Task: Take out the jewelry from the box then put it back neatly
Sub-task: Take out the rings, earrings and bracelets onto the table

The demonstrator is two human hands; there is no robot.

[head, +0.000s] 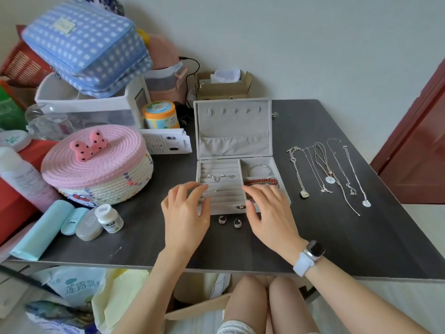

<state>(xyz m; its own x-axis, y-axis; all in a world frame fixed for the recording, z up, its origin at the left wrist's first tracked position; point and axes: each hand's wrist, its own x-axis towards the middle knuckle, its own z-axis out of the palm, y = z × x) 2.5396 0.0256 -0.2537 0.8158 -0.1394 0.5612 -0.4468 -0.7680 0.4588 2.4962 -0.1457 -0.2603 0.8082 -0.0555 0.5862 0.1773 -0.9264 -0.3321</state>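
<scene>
A grey velvet jewelry box (277, 165) stands open on the dark table, its lid upright. A silver chain bracelet (220, 177) lies on the ring rolls. A silver bangle (260, 168) and a red bead bracelet (261, 182) sit in the right compartments, a small ring (240, 207) at the front. Two silver rings (230, 221) lie on the table just in front of the box. Several necklaces (327, 174) are laid out in a row to the right. My left hand (185, 213) and my right hand (267, 210) hover over the box's front, fingers spread, holding nothing.
A pink-lidded woven basket (96, 165) stands left of the box, with a small white pill bottle (109, 218), pale blue cases (45, 227) and clutter around it. A cardboard box (224, 85) sits behind the lid. The table's front edge (216, 271) is near my knees.
</scene>
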